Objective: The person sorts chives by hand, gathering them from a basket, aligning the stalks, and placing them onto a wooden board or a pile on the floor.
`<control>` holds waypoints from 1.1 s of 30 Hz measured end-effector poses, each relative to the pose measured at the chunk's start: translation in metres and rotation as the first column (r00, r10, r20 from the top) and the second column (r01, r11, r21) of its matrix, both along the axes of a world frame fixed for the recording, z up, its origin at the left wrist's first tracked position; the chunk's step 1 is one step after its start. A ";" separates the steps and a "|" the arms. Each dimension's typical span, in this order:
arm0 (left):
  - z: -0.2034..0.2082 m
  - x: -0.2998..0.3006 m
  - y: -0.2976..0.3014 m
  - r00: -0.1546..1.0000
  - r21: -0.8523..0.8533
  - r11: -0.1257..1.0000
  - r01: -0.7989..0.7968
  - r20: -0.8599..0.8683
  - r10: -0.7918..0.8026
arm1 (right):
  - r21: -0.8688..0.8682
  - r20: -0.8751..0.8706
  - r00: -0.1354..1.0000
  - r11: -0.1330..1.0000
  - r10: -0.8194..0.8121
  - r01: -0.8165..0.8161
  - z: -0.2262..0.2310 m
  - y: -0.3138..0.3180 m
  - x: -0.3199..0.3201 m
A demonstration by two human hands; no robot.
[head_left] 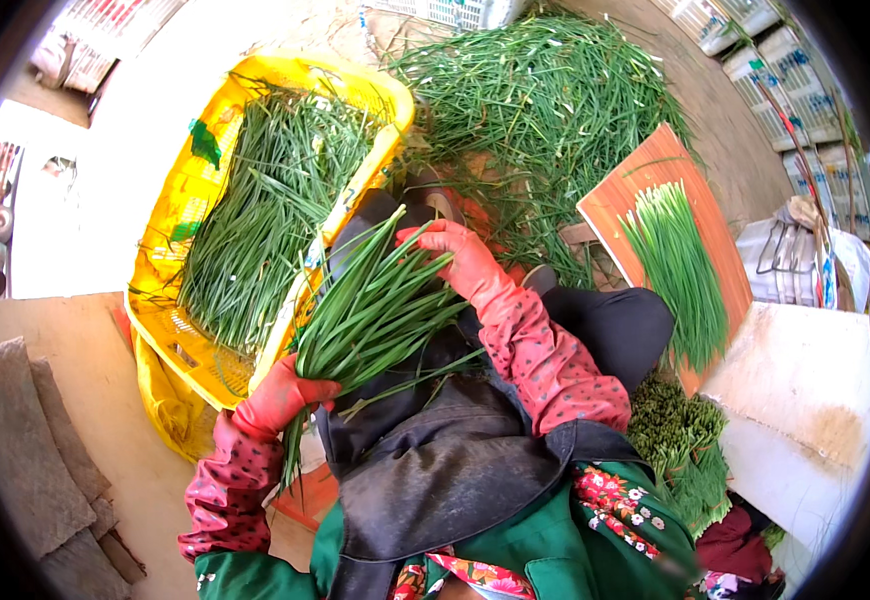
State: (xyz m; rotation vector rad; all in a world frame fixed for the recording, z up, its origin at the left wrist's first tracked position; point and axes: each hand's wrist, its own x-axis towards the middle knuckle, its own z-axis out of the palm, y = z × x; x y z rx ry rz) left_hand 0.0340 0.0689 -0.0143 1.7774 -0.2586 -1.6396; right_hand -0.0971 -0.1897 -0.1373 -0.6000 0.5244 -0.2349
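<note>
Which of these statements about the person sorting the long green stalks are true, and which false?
1. The left hand grips a bunch of long green stalks near its base. True.
2. The right hand is bare. False: it wears a red rubber glove and rests on the bunch's upper part.
3. The yellow plastic crate holds more green stalks. True.
4. The slanted orange wooden board is bare. False: a row of green stalks lies on it.
5. A loose heap of green stalks lies beyond the person's knees. True.
</note>
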 end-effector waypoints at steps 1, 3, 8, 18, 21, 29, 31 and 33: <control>0.001 0.000 -0.003 1.000 -0.007 1.000 0.015 -0.005 -0.015 | 0.050 0.041 0.996 0.996 -0.074 0.072 -0.003 0.001 -0.005; 0.003 -0.004 -0.012 0.999 -0.062 0.998 0.030 -0.018 -0.032 | 0.157 0.111 0.967 0.965 -0.227 0.209 -0.012 0.003 -0.014; 0.024 -0.007 -0.052 0.977 -0.018 0.979 0.202 0.080 -0.200 | 0.203 -0.129 0.831 0.806 -0.541 0.556 -0.055 -0.040 -0.051; 0.066 -0.026 -0.111 0.155 0.158 0.708 0.688 0.921 -0.357 | -0.530 -0.462 0.844 0.678 0.274 -0.510 -0.015 0.013 -0.092; 0.071 -0.059 -0.094 -0.286 0.490 0.589 0.642 0.867 -0.409 | -0.233 -0.117 0.942 0.913 0.316 -0.335 0.003 0.054 -0.053; -0.014 -0.088 0.029 -0.049 0.437 0.592 0.677 0.829 -0.557 | 0.551 0.733 0.629 0.768 -0.258 -0.327 -0.064 0.043 -0.019; 0.003 -0.077 0.037 0.143 0.275 0.621 0.734 0.831 -0.537 | 0.549 0.735 0.639 0.752 -0.227 -0.365 -0.058 0.046 -0.023; 0.022 -0.052 0.031 0.394 -0.051 0.678 0.734 0.845 -0.363 | 0.543 0.754 0.606 0.760 -0.254 -0.358 -0.049 0.050 -0.022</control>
